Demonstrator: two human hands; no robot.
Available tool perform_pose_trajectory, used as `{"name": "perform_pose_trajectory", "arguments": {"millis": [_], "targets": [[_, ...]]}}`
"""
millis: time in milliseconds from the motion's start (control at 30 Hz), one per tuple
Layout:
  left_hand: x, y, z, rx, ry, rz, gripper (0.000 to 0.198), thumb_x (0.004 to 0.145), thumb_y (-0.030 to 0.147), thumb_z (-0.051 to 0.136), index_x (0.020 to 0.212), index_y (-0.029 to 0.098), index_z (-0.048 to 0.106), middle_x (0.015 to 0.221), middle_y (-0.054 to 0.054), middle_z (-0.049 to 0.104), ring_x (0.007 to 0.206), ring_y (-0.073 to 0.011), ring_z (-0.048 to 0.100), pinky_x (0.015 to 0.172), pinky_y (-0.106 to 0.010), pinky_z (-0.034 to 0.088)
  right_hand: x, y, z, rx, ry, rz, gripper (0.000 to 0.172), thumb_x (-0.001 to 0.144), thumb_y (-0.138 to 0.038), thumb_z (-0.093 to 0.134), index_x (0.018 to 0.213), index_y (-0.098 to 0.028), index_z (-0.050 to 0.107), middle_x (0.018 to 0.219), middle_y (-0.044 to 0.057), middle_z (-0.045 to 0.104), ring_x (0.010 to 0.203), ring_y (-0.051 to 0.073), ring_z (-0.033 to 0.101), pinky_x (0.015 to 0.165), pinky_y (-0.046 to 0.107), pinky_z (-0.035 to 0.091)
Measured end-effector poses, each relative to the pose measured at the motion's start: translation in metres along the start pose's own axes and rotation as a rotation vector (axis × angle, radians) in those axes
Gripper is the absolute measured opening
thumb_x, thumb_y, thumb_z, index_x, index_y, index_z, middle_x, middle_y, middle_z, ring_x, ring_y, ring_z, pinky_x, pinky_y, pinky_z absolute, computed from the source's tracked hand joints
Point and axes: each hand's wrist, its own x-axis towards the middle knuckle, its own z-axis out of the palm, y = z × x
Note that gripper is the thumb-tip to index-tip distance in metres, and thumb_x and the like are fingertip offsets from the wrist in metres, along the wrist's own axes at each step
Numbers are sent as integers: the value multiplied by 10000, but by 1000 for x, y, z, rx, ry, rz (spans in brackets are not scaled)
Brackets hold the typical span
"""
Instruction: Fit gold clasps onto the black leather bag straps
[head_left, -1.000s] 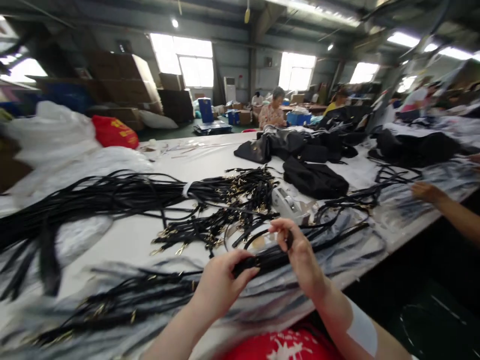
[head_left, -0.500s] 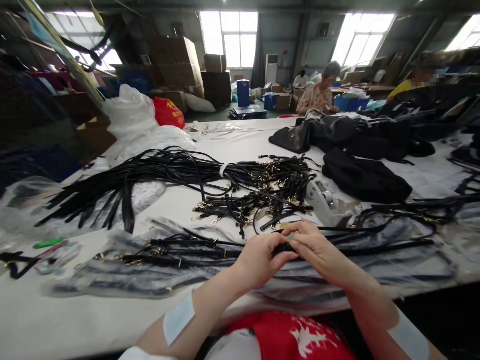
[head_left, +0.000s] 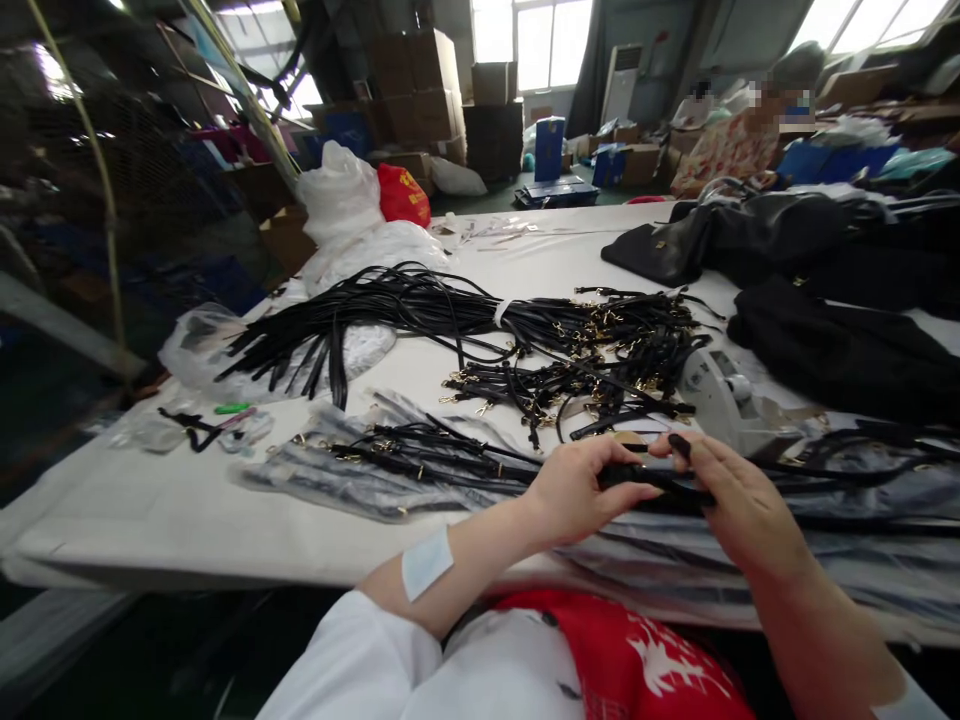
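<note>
My left hand point(head_left: 581, 492) and my right hand point(head_left: 731, 500) are both closed on one black strap point(head_left: 651, 482), close together over the near edge of the white table point(head_left: 187, 520). The strap runs off left into a flat bunch of black straps with gold clasps point(head_left: 420, 455) lying on clear plastic bags point(head_left: 330, 480). Just beyond my hands lies a tangled heap of short straps with gold hooks point(head_left: 592, 370). A long tied bundle of black straps point(head_left: 375, 315) stretches left across the table.
Black handbags point(head_left: 817, 270) are piled at the right and far right. A grey tape dispenser point(head_left: 720, 395) sits behind my right hand. White and red sacks point(head_left: 360, 205) stand at the far left corner. A seated person point(head_left: 735, 135) works beyond the table. Cardboard boxes point(head_left: 420, 90) are stacked behind.
The view has swung left and downward. My hands stay together on the black strap; the right hand has slid a little to the right along it.
</note>
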Motion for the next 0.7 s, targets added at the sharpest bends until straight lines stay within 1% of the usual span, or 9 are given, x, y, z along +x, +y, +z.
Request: {"name": "perform_pose_trajectory", "arguments": {"millis": [67,167,233,333,433,567,700], "targets": [[0,-1,-1,-7,4,-15,276,770,371,769,935,158,710,794,-22,716,645,-125,583,598,-224,440,0,-3,1,4,5,-48,316,1005,-415,420,995,-217,665,1055,65,658,1002,227,604,876,314,468],[1,-4,-2,-4,5,-32,282,777,378,757,949,160,710,775,-21,709,628,-125,565,586,-229,425,1,-8,3,-86,-61,-146,255,1007,-359,438,946,-221,643,1060,57,643,1037,219,583,896,308,444],[2,-5,-3,-7,13,-34,284,782,389,751,949,164,709,784,-25,712,649,-134,578,604,-234,434,2,-9,3,-124,-95,-184,229,1005,-330,451,893,-221,619,1046,51,637,1031,209,578,892,305,434],[4,-5,-4,-12,20,-24,270,779,384,754,935,168,708,804,-31,720,695,-148,601,636,-238,453,4,-7,4,-141,-133,-179,230,1003,-303,457,824,-217,572,1027,46,631,988,192,582,879,305,427],[4,-2,-6,-10,-11,-14,235,788,360,746,934,180,710,789,-17,725,677,-144,605,627,-231,458,6,-11,5,-149,-158,-164,245,996,-287,465,778,-210,547,995,50,629,957,184,582,865,305,430],[3,3,-8,6,-52,36,122,826,289,689,915,207,704,805,1,735,707,-144,645,666,-221,491,5,-24,8,-141,-123,-154,247,963,-252,501,720,-206,506,911,45,625,876,170,586,809,292,454],[6,-3,-8,51,-96,92,107,844,316,652,882,236,710,776,17,738,694,-151,676,650,-206,522,7,-32,18,-142,-98,-196,235,938,-240,511,707,-200,524,888,51,648,874,171,601,820,301,469]]}}
